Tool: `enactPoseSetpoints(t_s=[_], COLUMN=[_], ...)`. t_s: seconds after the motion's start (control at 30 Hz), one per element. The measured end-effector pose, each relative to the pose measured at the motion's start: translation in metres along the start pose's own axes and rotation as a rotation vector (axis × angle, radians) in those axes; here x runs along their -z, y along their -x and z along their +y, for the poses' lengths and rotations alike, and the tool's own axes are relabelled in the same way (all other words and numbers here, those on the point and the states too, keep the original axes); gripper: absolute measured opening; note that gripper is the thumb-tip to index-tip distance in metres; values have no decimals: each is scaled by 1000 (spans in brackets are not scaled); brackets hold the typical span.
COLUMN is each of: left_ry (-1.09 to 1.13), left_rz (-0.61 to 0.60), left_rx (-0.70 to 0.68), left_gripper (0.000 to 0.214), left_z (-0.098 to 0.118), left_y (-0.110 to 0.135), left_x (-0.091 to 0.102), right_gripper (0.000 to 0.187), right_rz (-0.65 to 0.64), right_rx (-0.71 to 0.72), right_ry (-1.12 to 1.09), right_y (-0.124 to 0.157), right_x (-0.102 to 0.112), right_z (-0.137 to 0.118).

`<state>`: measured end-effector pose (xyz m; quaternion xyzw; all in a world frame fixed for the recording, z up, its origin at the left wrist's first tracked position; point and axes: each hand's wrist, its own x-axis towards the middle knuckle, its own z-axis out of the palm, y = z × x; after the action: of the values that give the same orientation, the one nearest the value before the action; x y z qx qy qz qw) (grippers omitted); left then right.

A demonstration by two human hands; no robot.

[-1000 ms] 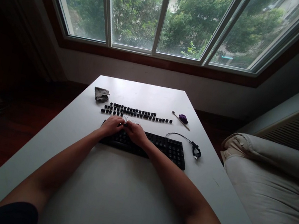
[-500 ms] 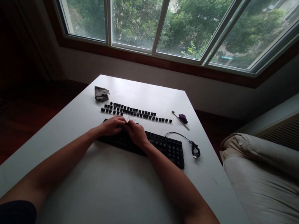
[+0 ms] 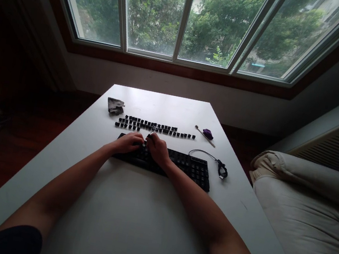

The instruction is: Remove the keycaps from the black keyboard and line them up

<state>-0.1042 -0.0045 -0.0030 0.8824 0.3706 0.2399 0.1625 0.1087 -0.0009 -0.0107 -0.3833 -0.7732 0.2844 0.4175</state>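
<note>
A black keyboard lies on the white table, with my forearms reaching to its left half. My left hand rests over its left end, fingers curled down on the keyboard. Just beside it, my right hand is closed in a pinch above the keys. From its fingertips sticks a small, shiny wire tool, which looks like a keycap puller; the fingers hide most of it. Behind the keyboard, loose black keycaps stand in three rows. My hands cover the keys beneath them.
A grey cloth lies at the back left. Right of the keycaps are a thin brush and a purple crumpled thing. The keyboard's cable lies bundled at the right. A beige sofa stands beside the table.
My right hand has lifted slightly and moved a little right, away from the left fingertips, with the wire tool now tilted up. The left hand stays almost in place.
</note>
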Motion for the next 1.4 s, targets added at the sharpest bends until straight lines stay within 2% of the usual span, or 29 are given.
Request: enactPoseSetpoints(t_s=[0.27, 0.6, 0.8, 0.93, 1.03, 1.13, 1.4], left_ry=[-3, 136, 274, 348, 347, 312, 123], left_rz=[30, 127, 183, 187, 182, 177, 151], left_rx=[35, 74, 164, 164, 158, 151, 87], left_gripper=[19, 22, 33, 41, 42, 33, 19], left_z=[6, 10, 10, 13, 15, 17, 18], left_y=[1, -2, -3, -3, -3, -4, -4], left_x=[1, -4, -8, -10, -10, -9, -7], right_gripper=[21, 23, 24, 24, 25, 26, 25], right_rz=[41, 63, 83, 72, 65, 63, 53], right_rx=[2, -120, -179, -210, -220, -232, -235], right_ry=[-32, -175, -241, -263, -274, -281, -282], right_y=[-1, -5, -7, -8, -9, -9, -10], right_x=[-3, 0, -1, -2, -2, -2, -3], right_z=[4, 6, 8, 11, 12, 12, 16])
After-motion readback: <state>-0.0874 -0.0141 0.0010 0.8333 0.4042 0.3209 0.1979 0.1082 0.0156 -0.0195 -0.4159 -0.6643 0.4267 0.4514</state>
